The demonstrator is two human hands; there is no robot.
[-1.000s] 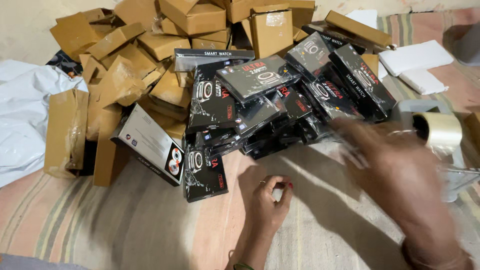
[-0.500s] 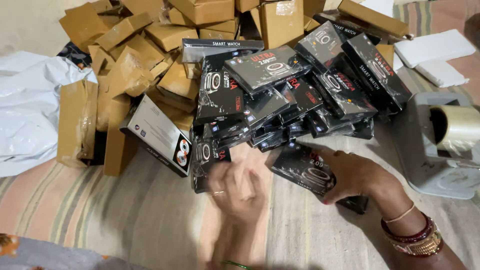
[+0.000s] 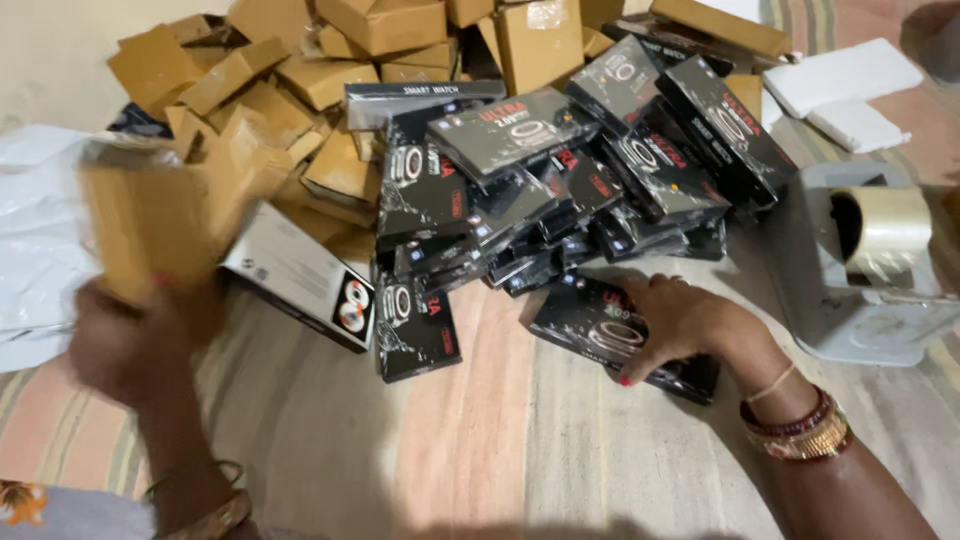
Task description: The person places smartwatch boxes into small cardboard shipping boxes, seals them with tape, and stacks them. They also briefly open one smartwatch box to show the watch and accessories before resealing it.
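My right hand [image 3: 685, 325] lies on a black product box [image 3: 600, 330] on the striped mat, fingers curled over its far edge, gripping it. My left hand [image 3: 135, 345] is blurred at the left and holds up a flat brown cardboard box [image 3: 145, 225]. Between them rises a heap of black product boxes [image 3: 540, 170], stacked loosely and leaning. One black box [image 3: 415, 325] lies at the heap's near edge.
A pile of brown cardboard boxes [image 3: 330, 70] fills the back and left. A white-sided box [image 3: 300, 275] leans beside it. A grey tape dispenser [image 3: 860, 260] with a tape roll stands at the right. White plastic bags [image 3: 35, 240] lie far left; white packets [image 3: 850, 85] at the back right.
My left hand has swung from the middle out to the left and taken up a cardboard box. My right hand has stayed on the black box and drawn it slightly nearer.
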